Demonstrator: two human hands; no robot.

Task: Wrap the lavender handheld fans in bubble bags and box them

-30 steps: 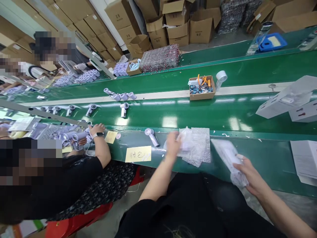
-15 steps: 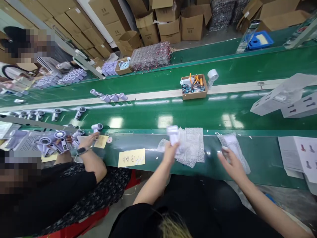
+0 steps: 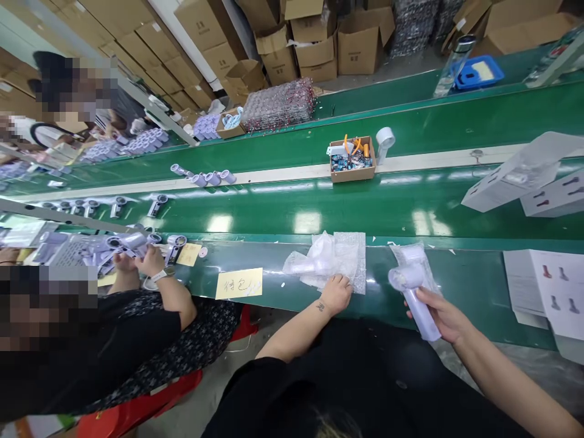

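My right hand [image 3: 440,313] is wrapped round the handle of a lilac handheld fan [image 3: 422,313], whose round head tilts up and to the left. Just behind that fan lies a bubble-wrap bag [image 3: 431,267] with something lilac inside. On the bench edge, my left hand [image 3: 336,295] has its fingers curled together on the near side of a bubble-wrap bag [image 3: 353,261]; its fingertips are partly hidden. This bag is among several overlapping clear bags, and a pale lilac fan shape [image 3: 314,258] shows through the plastic there.
A handwritten yellow note [image 3: 239,283] lies left of my bags. To the left, a co-worker's hands [image 3: 148,261] handle lilac fans. White printed boxes [image 3: 547,286] stand at right. Across the green belt is a small carton [image 3: 353,173] of parts and orange-handled pliers.
The fan my left hand held up is gone from it; that hand is now down on the bags. My right hand, empty before, now grips a fan.
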